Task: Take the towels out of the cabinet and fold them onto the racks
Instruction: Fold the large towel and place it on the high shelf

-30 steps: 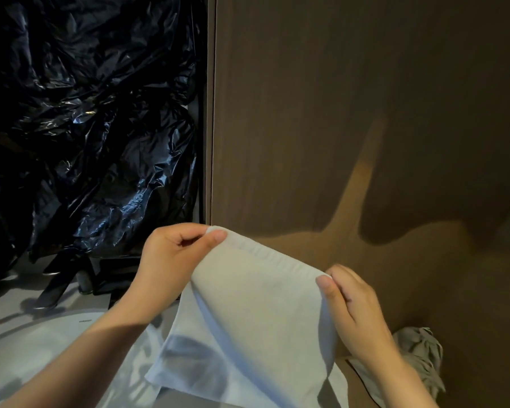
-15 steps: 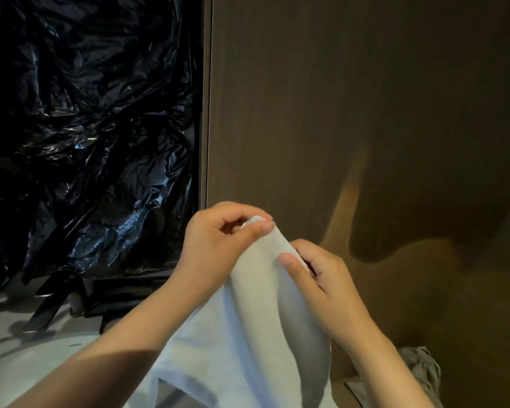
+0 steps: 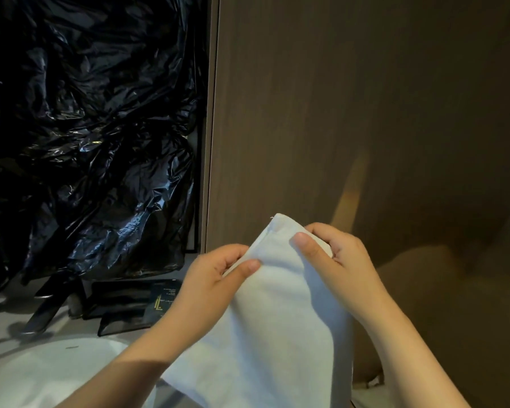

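Up in mid-air with a pale towel, off-white leaning faintly blue in this dim light, soft and matte, no visible pattern. Pinching the top left of it with the left hand, thumb across the front, fingers curled behind the cloth. Gripping just to the right with the right hand, thumb pressed flat on the front, fingers wrapped round the back. Close together, these hands, with only a narrow ridge of fabric between the thumbs, right a touch higher, left a touch lower. Peaking above both in one hemmed corner, with a stray thread at the tip. Hanging straight down from there, long axis top to bottom, past the wrists and out through the lower edge of view, bottom hem hidden. Apparently doubled over, though hard to say for sure from this angle. Held in front of a brown wood-grain panel, with crumpled black plastic off to the left and dark flat packets on a light counter below that. No rack anywhere in view. Judging from all this: out of the cabinet already, mid-fold, not yet placed. Next move likely turning on that downward hang. Both hands equally near the top, neither near the loose lower end. So probably a matter of reaching down for the bottom and bringing it up, or of draping the whole length over a bar.
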A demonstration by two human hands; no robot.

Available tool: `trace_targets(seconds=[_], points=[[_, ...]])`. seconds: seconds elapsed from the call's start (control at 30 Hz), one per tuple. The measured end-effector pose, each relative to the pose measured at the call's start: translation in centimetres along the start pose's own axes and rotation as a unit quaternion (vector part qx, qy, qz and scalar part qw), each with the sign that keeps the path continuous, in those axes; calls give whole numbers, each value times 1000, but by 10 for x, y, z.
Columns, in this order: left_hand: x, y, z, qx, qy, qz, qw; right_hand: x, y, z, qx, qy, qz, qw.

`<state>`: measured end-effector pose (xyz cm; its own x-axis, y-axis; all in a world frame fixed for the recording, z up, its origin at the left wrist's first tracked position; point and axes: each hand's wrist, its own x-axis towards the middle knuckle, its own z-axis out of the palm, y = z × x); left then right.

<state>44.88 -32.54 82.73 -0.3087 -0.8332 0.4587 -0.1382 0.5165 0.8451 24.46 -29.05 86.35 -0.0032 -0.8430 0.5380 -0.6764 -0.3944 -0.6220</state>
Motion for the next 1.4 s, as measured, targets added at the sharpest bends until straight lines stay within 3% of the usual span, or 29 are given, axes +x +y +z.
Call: trace_targets(seconds=[0.17,0.33,0.57,1.07,1.4], points=[[-4,3,8,-28,-11,14,999,10,-11,-3,21,-37,-25,999],[-4,2,6,-79,-8,-12,997,8,-9,3,23,36,-25,999],[-2,-4,-2,48,-81,39,995,18,-10,-6,1,107,-61,992],[6,-52,-21,195,-116,-35,973,44,-8,-51,-77,193,-68,976],[-14,-65,-20,176,-98,-38,979,36,3,-47,-103,210,-76,969]])
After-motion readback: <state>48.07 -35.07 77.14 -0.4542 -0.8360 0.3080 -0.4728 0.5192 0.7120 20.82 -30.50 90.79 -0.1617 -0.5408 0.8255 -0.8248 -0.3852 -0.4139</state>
